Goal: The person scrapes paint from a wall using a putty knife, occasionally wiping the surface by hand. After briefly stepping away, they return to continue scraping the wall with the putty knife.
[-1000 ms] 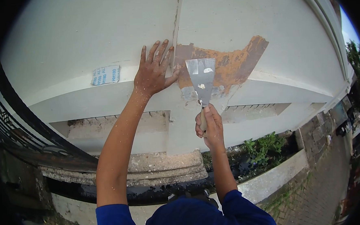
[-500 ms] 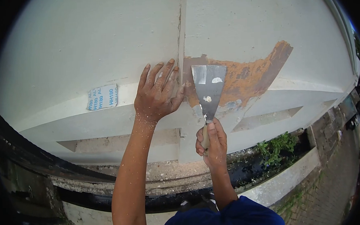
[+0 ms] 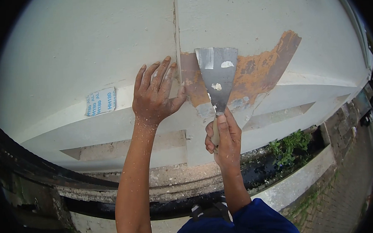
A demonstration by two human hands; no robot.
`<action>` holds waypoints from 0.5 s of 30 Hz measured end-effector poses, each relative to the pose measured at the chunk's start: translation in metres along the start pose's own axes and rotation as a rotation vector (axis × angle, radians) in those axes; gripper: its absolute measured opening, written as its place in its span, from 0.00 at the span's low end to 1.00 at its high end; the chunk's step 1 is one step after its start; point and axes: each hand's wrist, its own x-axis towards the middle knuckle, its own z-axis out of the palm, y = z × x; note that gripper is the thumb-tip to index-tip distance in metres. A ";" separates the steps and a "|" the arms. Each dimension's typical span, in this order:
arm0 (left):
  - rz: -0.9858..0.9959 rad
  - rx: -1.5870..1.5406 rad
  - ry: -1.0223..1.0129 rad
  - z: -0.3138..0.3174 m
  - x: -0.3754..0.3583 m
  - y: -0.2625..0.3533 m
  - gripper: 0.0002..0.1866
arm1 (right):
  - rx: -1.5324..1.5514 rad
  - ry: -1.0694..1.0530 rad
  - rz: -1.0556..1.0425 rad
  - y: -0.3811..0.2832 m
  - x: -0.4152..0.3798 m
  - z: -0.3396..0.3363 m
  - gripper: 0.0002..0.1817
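My right hand (image 3: 224,135) grips the pale handle of a putty knife (image 3: 219,79), thumb laid along it near the blade. The wide grey blade points up the wall and carries a few white blotches. It overlaps a scraped patch (image 3: 272,63) of orange and brown where the paint is off. My left hand (image 3: 155,93), dusty with flecks, rests with fingers spread on the white wall (image 3: 94,41), just left of the vertical joint (image 3: 176,32). Left of that hand, a folded piece of sandpaper (image 3: 101,102) printed HH180 lies on the sloping ledge.
Below the ledge are long recesses (image 3: 279,116) in the wall. A dark gutter (image 3: 170,208) runs along its foot, bordered by a low concrete curb (image 3: 295,186). Green plants (image 3: 292,146) grow there at the right, beside a paved path (image 3: 326,210).
The putty knife has moved up the wall across the scraped patch, my right hand with it. My left hand stays against the wall beside the joint. The view has shifted slightly.
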 end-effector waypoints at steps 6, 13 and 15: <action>0.013 -0.012 0.010 0.000 0.000 0.001 0.29 | -0.012 0.025 0.022 0.003 -0.005 0.001 0.23; 0.016 0.029 -0.004 0.001 0.001 -0.001 0.32 | -0.027 0.006 0.060 0.006 -0.005 -0.007 0.24; 0.017 0.023 0.001 0.000 -0.001 0.001 0.32 | -0.019 -0.002 0.051 0.000 -0.001 -0.003 0.24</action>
